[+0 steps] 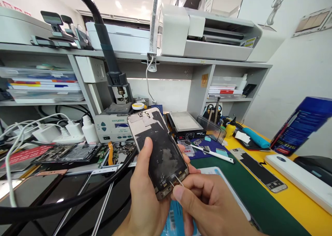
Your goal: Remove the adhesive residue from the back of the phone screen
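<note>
My left hand (145, 180) is closed around an opened phone (159, 149), thumb on its near edge and fingertips showing along the far edge. The phone is tilted up toward me, its black, smudged inner face and pale upper plate exposed. Between the thumb and fingers of my right hand (204, 198) is a thin pair of metal tweezers (178, 181). Their two tips are at the phone's lower end, by small gold contacts and connectors; whether they grip anything there is too small to tell. Beneath the hands lies a blue packet (173, 219).
Behind the phone stand a soldering station (114, 127) and a heating plate (184, 121). A black cable (109, 184) crosses the left side over several phone screens. To the right are a white-handled brush (211, 153), another phone part (259, 168) and a long white device (298, 180).
</note>
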A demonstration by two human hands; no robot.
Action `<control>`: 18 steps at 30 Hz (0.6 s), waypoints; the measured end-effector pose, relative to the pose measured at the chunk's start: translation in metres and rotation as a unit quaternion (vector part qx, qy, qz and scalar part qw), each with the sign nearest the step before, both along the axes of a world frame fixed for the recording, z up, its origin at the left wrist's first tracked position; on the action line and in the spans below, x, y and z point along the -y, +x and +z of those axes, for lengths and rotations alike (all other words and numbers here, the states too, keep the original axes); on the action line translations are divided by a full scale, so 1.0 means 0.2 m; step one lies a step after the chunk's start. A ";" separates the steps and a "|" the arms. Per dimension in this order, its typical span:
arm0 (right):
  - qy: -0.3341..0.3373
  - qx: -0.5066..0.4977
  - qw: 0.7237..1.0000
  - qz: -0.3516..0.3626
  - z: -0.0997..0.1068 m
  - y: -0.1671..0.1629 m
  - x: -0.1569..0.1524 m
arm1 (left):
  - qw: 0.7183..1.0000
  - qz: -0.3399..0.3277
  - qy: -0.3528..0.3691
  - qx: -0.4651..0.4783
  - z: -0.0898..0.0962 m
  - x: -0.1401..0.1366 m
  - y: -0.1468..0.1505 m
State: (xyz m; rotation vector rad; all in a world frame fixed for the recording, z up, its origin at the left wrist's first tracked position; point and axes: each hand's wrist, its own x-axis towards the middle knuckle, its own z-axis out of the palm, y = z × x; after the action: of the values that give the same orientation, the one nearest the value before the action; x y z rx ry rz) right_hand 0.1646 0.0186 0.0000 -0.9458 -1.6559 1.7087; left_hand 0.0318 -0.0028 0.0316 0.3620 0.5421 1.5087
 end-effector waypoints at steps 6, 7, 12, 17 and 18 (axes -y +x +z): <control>0.009 0.030 0.999 -0.013 0.04 0.00 0.02 | 0.999 -0.021 0.019 0.021 -0.01 0.00 -0.01; 0.008 0.033 0.999 -0.017 0.05 0.00 0.03 | 0.999 -0.029 0.027 0.023 -0.01 -0.01 -0.02; -0.004 0.030 0.998 -0.058 0.09 0.01 0.06 | 0.996 -0.059 0.060 0.028 -0.04 -0.02 -0.04; 0.016 0.034 0.996 -0.078 0.08 0.02 0.07 | 0.995 -0.071 0.061 0.032 -0.04 -0.01 -0.04; 0.025 0.035 0.996 -0.082 0.07 0.03 0.07 | 0.995 -0.072 0.059 0.032 -0.04 -0.01 -0.04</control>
State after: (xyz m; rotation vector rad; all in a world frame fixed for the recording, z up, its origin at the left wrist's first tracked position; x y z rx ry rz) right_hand 0.1698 0.0052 0.0139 -1.0958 -1.6097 1.5339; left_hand 0.0237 -0.0004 0.0246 0.4348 0.3696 1.4101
